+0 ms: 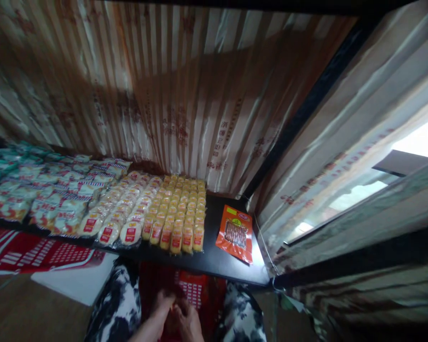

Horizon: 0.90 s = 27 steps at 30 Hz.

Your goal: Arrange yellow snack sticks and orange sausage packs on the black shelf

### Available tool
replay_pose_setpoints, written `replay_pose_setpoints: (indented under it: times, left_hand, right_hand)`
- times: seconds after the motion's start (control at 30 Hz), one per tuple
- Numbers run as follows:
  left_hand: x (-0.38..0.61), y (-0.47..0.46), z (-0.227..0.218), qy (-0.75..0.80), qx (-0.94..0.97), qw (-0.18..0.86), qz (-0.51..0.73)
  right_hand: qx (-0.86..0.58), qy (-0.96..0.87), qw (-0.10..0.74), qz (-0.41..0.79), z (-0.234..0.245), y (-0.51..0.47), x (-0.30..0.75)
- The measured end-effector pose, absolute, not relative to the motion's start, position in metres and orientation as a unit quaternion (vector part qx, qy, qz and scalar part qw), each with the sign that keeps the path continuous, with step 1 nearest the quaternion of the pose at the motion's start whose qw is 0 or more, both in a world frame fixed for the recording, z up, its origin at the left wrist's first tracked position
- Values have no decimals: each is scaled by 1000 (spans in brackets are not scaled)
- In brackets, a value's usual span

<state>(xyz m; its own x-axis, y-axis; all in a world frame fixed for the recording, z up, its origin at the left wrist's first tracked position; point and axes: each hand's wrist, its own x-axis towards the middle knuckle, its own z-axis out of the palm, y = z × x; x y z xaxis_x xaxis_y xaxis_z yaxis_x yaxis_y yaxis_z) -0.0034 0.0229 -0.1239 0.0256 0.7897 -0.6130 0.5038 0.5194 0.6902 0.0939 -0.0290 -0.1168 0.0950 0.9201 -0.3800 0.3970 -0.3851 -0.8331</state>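
My left hand (159,308) and my right hand (188,319) are low in the head view, close together over a red basket (193,290) between my knees. The fingers of both hands are pinched and almost meet. A small orange-yellow spot shows between them, too blurred to name. Above the hands, on a black shelf (214,263), lies an orange flat food packet (236,232) with a picture of brown sticks. Left of it are rows of small yellow wrapped cakes (178,213). Neither hand touches the shelf.
Round white wrapped cakes (130,231), white snack bags (67,213) and green packets (0,166) fill the shelf's left. A red basket (46,251) stands below. Printed, pleated sheeting (185,104) hangs behind; a dark post (306,114) slants at the right.
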Motion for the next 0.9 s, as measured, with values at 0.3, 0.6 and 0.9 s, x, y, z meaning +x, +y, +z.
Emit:
replay_pose_setpoints:
  times: [0.3, 0.6, 0.9]
  left_hand:
    - [-12, 12, -65, 662, 315, 617, 287]
    - [-10, 14, -26, 576, 283, 655, 400]
    - [-13, 12, -14, 546, 265, 670, 428]
  right_hand:
    - [-736, -453, 321, 386, -68, -30, 95]
    - [-601, -325, 459, 568, -34, -38, 89]
    - [-583, -264, 523, 563, -17, -46, 94]
